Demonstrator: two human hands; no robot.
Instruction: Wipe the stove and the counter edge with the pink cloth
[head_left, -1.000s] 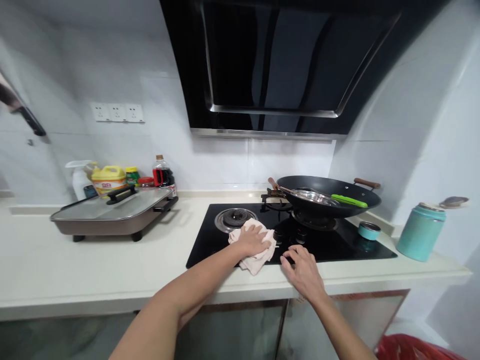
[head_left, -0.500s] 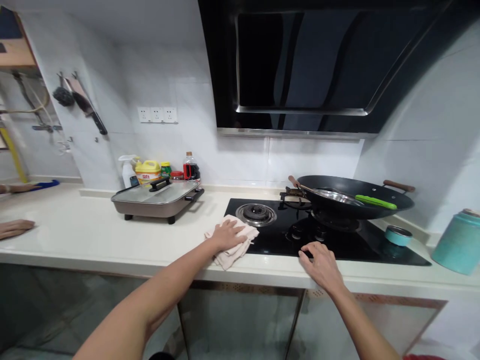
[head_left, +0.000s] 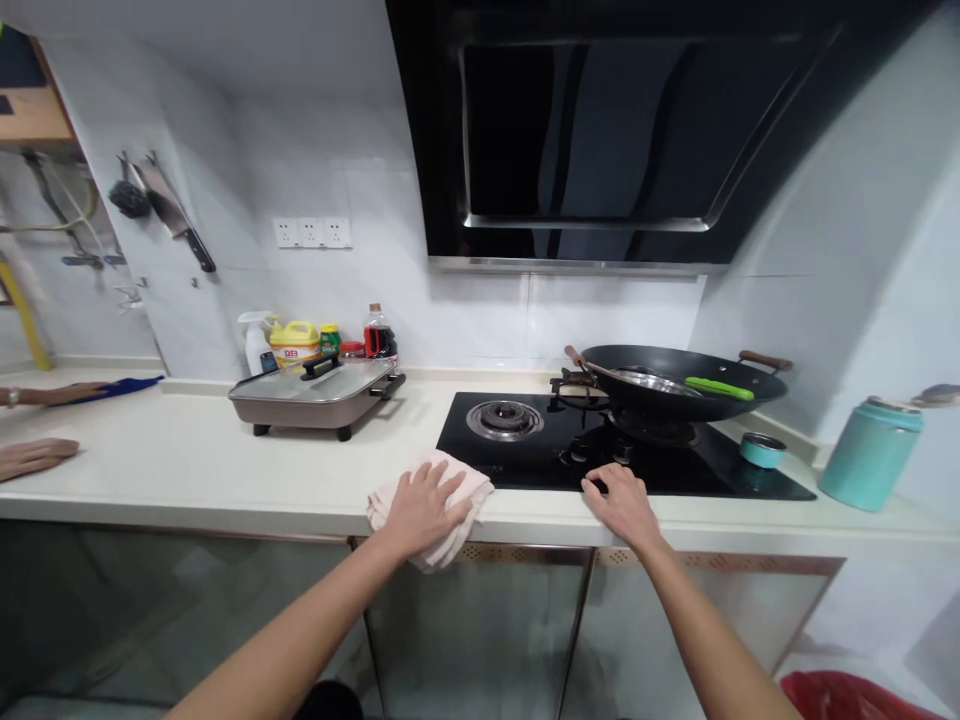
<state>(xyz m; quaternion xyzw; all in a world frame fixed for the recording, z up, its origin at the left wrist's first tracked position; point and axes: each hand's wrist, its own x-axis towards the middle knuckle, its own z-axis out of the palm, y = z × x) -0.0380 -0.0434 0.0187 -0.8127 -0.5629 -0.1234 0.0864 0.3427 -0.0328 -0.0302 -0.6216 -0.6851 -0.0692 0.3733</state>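
A pale pink cloth (head_left: 450, 530) lies bunched at the near left corner of the black gas cooktop (head_left: 517, 475), partly over the counter's front edge. My left hand (head_left: 426, 505) presses on it from above, fingers spread over the fabric. My right hand (head_left: 621, 500) rests at the cooktop's front edge near the knobs (head_left: 621, 453), fingers loosely bent, thumb apart, holding nothing. Beyond the cloth is the left burner (head_left: 505, 420). A large black wok (head_left: 675, 400) sits on the right burner, with a metal lid or dish (head_left: 651, 382) and a green-handled utensil (head_left: 720, 388) inside.
An electric pan with a glass lid (head_left: 315, 400) stands left, bottles (head_left: 296, 340) behind it. Right of the cooktop is a turquoise flask (head_left: 872, 455); its small turquoise cup (head_left: 762, 450) sits on the glass. At far left, another person's hands (head_left: 36, 458) work with a blue cloth (head_left: 112, 388).
My left hand has drawn the cloth left and nearer, off the cooktop toward the counter edge. My right hand stays near the knobs. The other person's blue cloth has shifted right.
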